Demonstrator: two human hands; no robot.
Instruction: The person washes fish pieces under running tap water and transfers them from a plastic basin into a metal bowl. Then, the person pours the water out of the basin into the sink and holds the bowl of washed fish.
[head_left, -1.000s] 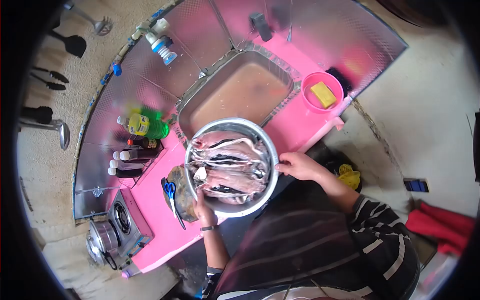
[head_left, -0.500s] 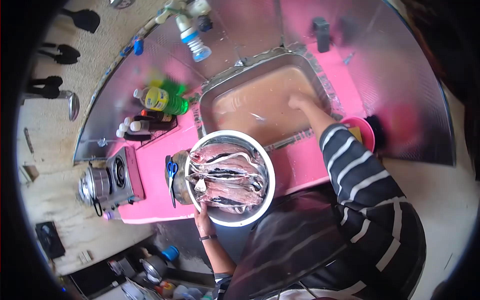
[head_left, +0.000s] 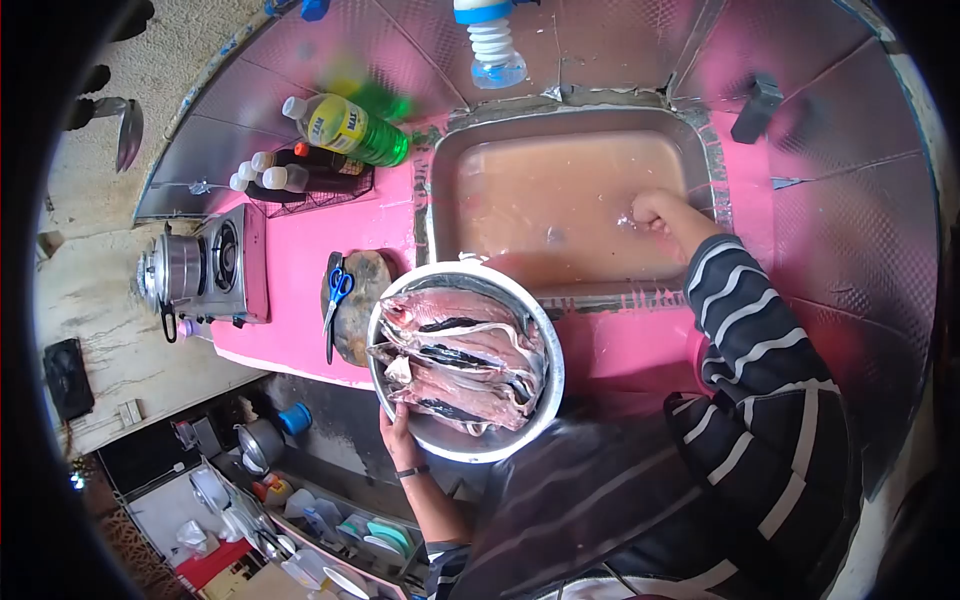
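Note:
My left hand grips the rim of a round metal basin at its lower left side. Several gutted, opened fish lie side by side in the basin, pinkish with dark lining showing. My right hand is at the right side of the sink, at the surface of the cloudy brownish water. Its fingers are curled and partly under the water, so what they hold, if anything, is hidden.
On the pink counter left of the basin, blue-handled scissors lie by a round wooden board. Farther left are bottles, a green-liquid bottle and a stove. A tap nozzle hangs above the sink.
The camera view has shifted, so the tap sits higher and more of the lower shelf shows. My right hand stays in the sink water, while my left still holds the basin.

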